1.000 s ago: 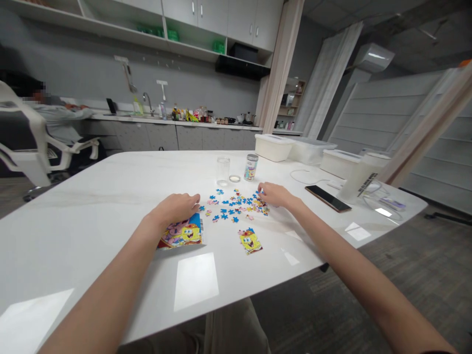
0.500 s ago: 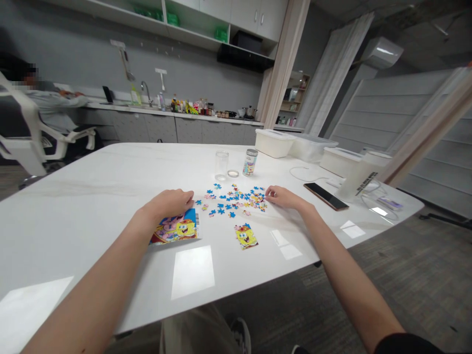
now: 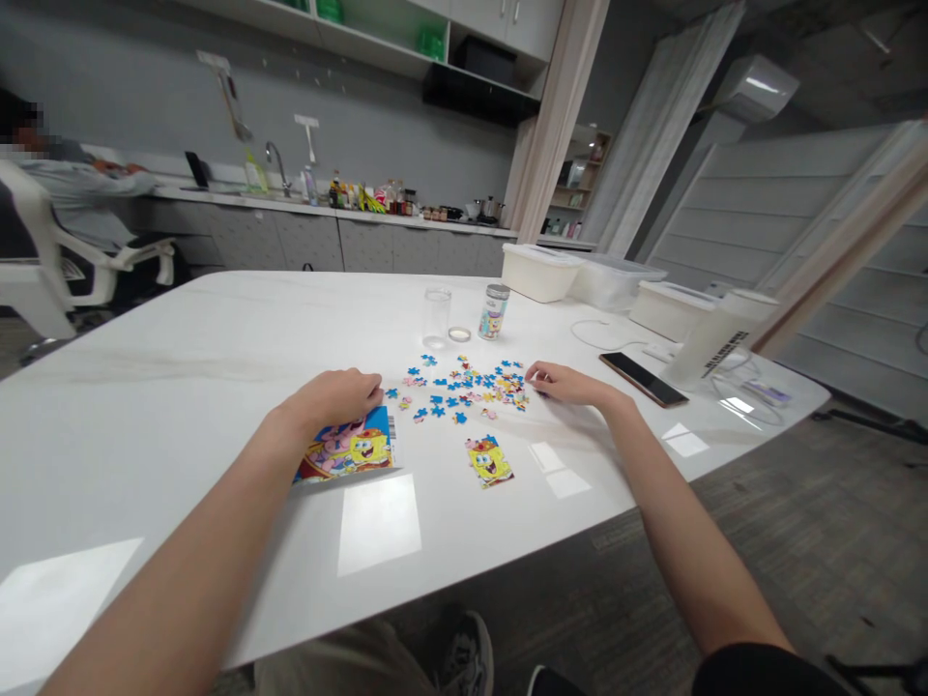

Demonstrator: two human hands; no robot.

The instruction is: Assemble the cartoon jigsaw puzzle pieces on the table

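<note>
My left hand (image 3: 339, 397) lies with curled fingers at the back edge of a printed cartoon picture sheet (image 3: 355, 447). What those fingers hold, if anything, is hidden. At the right end of a scatter of small jigsaw pieces (image 3: 459, 418), mostly blue, my right hand (image 3: 564, 381) rests low with its fingertips slightly apart. Those fingertips are beside the outermost pieces, and no held piece shows. Nearer to me lies a small joined section of puzzle (image 3: 489, 461) with a yellow cartoon face.
Behind the pieces stand a clear jar (image 3: 436, 317), a round lid (image 3: 459, 334) and a labelled can (image 3: 494, 312). To the right are a phone (image 3: 642, 378), a white cylindrical container (image 3: 717, 340), a cable and storage boxes (image 3: 540, 273). A person (image 3: 79, 188) sits at far left.
The camera view has shifted slightly. Both hands keep nearly the same places beside the sheet and the pieces; the right hand seems a touch lower at the fingertips.
</note>
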